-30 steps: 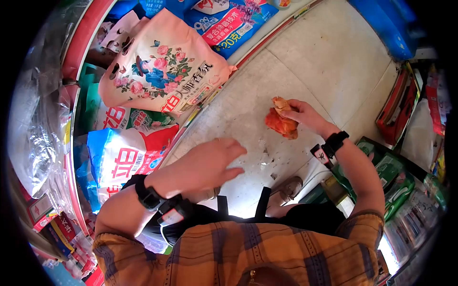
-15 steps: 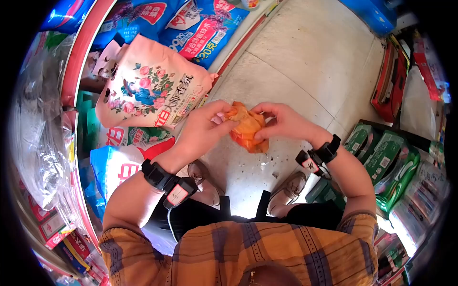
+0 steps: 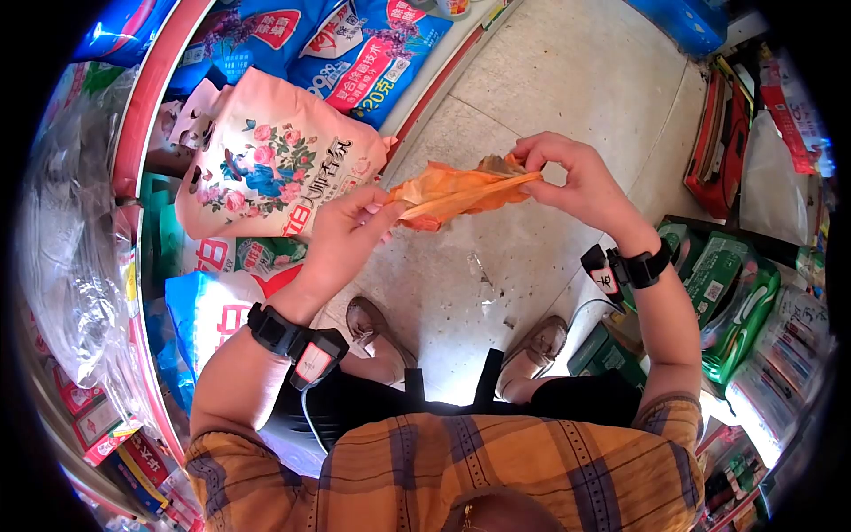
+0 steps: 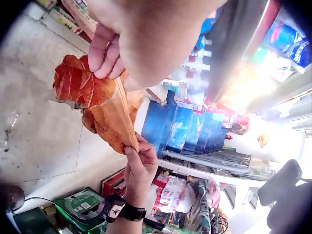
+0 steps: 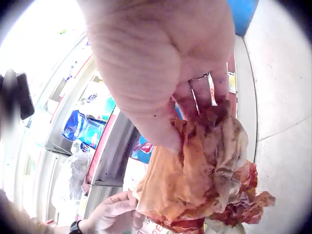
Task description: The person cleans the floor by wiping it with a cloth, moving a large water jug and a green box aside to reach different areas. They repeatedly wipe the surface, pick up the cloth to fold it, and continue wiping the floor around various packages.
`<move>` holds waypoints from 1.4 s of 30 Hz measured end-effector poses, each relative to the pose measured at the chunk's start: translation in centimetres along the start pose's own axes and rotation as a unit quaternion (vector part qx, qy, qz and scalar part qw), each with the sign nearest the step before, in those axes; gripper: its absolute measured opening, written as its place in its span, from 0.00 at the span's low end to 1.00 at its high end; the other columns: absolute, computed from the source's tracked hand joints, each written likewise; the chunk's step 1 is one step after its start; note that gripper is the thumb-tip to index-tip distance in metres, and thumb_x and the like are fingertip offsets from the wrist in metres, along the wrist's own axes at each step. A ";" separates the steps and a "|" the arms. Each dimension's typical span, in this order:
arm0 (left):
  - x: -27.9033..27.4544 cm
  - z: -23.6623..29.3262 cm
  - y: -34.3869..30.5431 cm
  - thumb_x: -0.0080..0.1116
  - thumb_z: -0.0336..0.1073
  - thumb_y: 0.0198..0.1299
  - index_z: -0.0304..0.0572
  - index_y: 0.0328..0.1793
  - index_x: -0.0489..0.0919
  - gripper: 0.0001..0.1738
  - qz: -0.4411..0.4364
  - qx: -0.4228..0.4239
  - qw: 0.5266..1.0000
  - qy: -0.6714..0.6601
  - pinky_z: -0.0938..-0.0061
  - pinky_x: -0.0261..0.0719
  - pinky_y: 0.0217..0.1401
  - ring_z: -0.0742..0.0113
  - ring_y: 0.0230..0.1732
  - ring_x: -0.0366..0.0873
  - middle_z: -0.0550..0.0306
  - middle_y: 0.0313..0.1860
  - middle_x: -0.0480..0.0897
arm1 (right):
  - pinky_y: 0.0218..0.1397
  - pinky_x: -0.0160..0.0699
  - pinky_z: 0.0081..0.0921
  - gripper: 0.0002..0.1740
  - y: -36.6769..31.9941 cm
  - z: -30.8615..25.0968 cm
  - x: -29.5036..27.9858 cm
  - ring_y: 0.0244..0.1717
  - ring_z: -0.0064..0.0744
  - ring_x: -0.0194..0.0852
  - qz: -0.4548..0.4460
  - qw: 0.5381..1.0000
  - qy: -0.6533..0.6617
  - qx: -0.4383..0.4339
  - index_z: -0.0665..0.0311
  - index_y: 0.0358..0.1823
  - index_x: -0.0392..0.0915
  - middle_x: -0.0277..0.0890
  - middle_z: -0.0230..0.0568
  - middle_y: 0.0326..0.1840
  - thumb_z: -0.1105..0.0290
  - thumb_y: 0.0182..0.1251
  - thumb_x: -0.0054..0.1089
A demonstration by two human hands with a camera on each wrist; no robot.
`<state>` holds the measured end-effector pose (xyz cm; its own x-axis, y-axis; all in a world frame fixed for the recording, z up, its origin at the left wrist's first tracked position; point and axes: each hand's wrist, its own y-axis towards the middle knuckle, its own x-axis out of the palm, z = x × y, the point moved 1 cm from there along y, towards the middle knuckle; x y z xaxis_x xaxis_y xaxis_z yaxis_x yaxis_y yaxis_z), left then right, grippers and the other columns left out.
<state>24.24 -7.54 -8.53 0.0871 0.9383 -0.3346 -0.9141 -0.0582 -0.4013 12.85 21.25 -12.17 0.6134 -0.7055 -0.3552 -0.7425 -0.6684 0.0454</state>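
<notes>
A crumpled orange-red cloth or thin bag (image 3: 461, 193) is stretched between both hands above the floor. The left hand (image 3: 350, 235) pinches its left end; the right hand (image 3: 581, 182) pinches the right end between thumb and fingers. In the left wrist view the cloth (image 4: 105, 107) shows a pale folded edge running down to the right hand (image 4: 139, 168), with the left hand (image 4: 146, 39) over its upper end. The right wrist view shows the cloth (image 5: 195, 170) wrinkled and stained dark, under the right hand (image 5: 165, 63), while the left hand (image 5: 114, 212) holds its lower left corner.
Detergent bags, one pink with flowers (image 3: 275, 164) and one blue (image 3: 372, 62), lie on the left shelf. Green packs (image 3: 718, 284) and a red box (image 3: 716, 151) stand at right. Tiled floor (image 3: 550, 80) lies between, with the person's shoes (image 3: 536, 346) below.
The right hand brought the bunched cloth from the right to the left hand, which took hold of it. Both hands have since moved apart, and the cloth is spread wider between them.
</notes>
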 end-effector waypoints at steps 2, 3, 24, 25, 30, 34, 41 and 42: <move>-0.3 0.2 0.1 0.62 0.34 0.66 0.37 0.40 0.81 0.07 0.032 -0.027 0.998 -0.037 0.84 0.76 0.32 0.83 0.27 0.76 0.66 0.27 0.79 | 0.62 0.70 0.28 0.09 -0.2 -0.7 -0.7 0.56 0.35 0.76 -0.008 0.999 0.033 0.021 0.63 0.33 0.73 0.79 0.38 0.45 0.78 0.54 0.65; -0.6 -0.1 0.3 0.62 0.34 0.66 0.37 0.40 0.81 0.07 0.033 -0.028 0.998 -0.037 0.84 0.76 0.32 0.83 0.27 0.76 0.66 0.27 0.79 | 0.64 0.69 0.30 0.10 -0.2 -1.1 -1.1 0.56 0.36 0.76 -0.017 1.000 0.003 0.021 0.62 0.33 0.72 0.79 0.38 0.44 0.78 0.53 0.65; -0.2 2.5 0.4 0.49 0.37 0.75 0.36 0.54 0.76 0.12 -0.054 0.017 0.929 -0.367 0.69 0.82 0.57 0.66 0.57 0.80 0.53 0.58 0.79 | 0.54 0.81 0.32 0.29 0.3 1.5 4.0 0.59 0.35 0.74 -0.077 0.992 0.055 0.087 0.56 0.67 0.69 0.75 0.38 0.60 0.70 0.64 0.66; 0.0 2.5 0.3 0.49 0.37 0.74 0.37 0.54 0.76 0.12 -0.074 0.009 0.923 -0.377 0.69 0.82 0.57 0.66 0.58 0.79 0.54 0.59 0.79 | 0.54 0.80 0.30 0.30 0.5 1.4 5.9 0.58 0.31 0.74 -0.074 0.988 0.113 0.077 0.58 0.69 0.68 0.74 0.37 0.60 0.69 0.65 0.65; 0.0 2.8 -0.2 0.50 0.36 0.74 0.38 0.53 0.76 0.10 -0.116 -0.005 0.905 -0.409 0.70 0.82 0.58 0.66 0.57 0.79 0.55 0.57 0.79 | 0.52 0.79 0.24 0.28 1.6 0.2 8.3 0.53 0.22 0.73 -0.137 0.947 0.275 0.092 0.63 0.67 0.68 0.73 0.35 0.57 0.69 0.67 0.63; -1.0 1.4 -0.2 0.50 0.33 0.73 0.40 0.56 0.74 0.09 -0.053 -0.040 0.957 -0.284 0.68 0.81 0.58 0.64 0.57 0.79 0.53 0.58 0.79 | 0.47 0.75 0.18 0.23 2.0 1.7 5.4 0.44 0.15 0.71 -0.097 0.971 0.160 0.148 0.65 0.63 0.69 0.74 0.32 0.48 0.75 0.67 0.56; -1.3 1.2 -1.5 0.50 0.30 0.72 0.43 0.65 0.70 0.17 -0.113 -0.017 0.980 -0.165 0.69 0.77 0.59 0.66 0.58 0.78 0.54 0.62 0.76 | 0.48 0.74 0.16 0.26 1.0 6.9 -4.1 0.42 0.18 0.72 0.214 0.972 0.047 0.080 0.61 0.64 0.73 0.75 0.32 0.46 0.84 0.64 0.45; -1.3 1.2 -1.6 0.51 0.30 0.71 0.42 0.65 0.70 0.17 -0.128 -0.001 0.983 -0.135 0.69 0.77 0.59 0.65 0.57 0.77 0.54 0.63 0.75 | 0.48 0.76 0.19 0.27 0.8 8.5 -5.9 0.42 0.21 0.74 0.273 0.959 0.055 0.053 0.61 0.64 0.73 0.77 0.35 0.46 0.83 0.63 0.46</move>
<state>25.15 -8.26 -6.40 0.2053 0.9786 0.0150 -0.8752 0.1905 -0.4447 6.33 26.86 -17.99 0.1456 -0.9677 -0.2056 -0.9807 -0.1685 0.0988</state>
